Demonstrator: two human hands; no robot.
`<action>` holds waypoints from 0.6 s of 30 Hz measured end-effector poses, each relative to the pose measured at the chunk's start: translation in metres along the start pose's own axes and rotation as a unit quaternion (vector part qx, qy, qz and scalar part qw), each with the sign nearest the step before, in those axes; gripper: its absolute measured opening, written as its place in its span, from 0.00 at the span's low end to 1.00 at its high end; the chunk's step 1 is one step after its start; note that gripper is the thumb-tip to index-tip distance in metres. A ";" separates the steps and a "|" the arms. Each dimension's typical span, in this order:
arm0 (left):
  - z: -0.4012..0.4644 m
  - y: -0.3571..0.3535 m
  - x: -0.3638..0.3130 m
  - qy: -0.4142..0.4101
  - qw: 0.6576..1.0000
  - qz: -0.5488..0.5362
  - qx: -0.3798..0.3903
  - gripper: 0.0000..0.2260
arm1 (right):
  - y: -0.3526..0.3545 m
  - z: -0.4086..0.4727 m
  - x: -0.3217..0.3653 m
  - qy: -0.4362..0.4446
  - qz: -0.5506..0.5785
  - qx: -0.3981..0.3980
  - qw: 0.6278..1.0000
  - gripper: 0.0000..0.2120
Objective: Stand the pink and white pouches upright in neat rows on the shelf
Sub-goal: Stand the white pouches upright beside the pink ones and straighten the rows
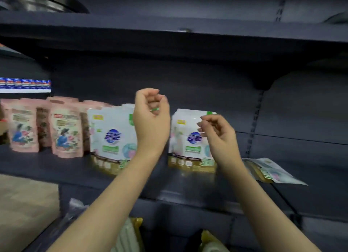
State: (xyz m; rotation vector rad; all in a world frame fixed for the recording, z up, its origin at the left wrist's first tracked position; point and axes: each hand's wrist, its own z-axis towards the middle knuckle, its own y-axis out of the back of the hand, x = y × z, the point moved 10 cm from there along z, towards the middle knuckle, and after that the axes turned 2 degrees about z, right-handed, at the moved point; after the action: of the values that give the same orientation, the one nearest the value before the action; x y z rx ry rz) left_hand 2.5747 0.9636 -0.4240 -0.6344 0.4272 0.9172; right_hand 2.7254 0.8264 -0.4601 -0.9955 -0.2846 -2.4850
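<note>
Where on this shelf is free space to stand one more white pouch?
Bare shelf lies right of the flat-lying pouch, and a narrow gap shows between the two white pouch stacks, partly hidden behind the left hand. The left end is crowded with pink pouches.

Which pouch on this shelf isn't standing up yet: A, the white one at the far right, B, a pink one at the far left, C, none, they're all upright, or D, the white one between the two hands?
A: the white pouch at the far right lies flat on the shelf, while the pink pouches and the other white pouches stand upright.
</note>
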 end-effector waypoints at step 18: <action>-0.162 -0.307 0.156 0.149 0.855 0.217 0.446 0.14 | 0.219 -0.077 -0.106 -0.222 -0.163 -0.341 0.899 0.04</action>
State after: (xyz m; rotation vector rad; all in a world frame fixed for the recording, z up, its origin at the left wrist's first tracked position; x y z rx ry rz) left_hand 2.9045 0.8106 -0.5378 0.2050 1.2239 0.9170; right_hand 2.8505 0.6418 -0.5839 -1.9460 0.3535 -2.6741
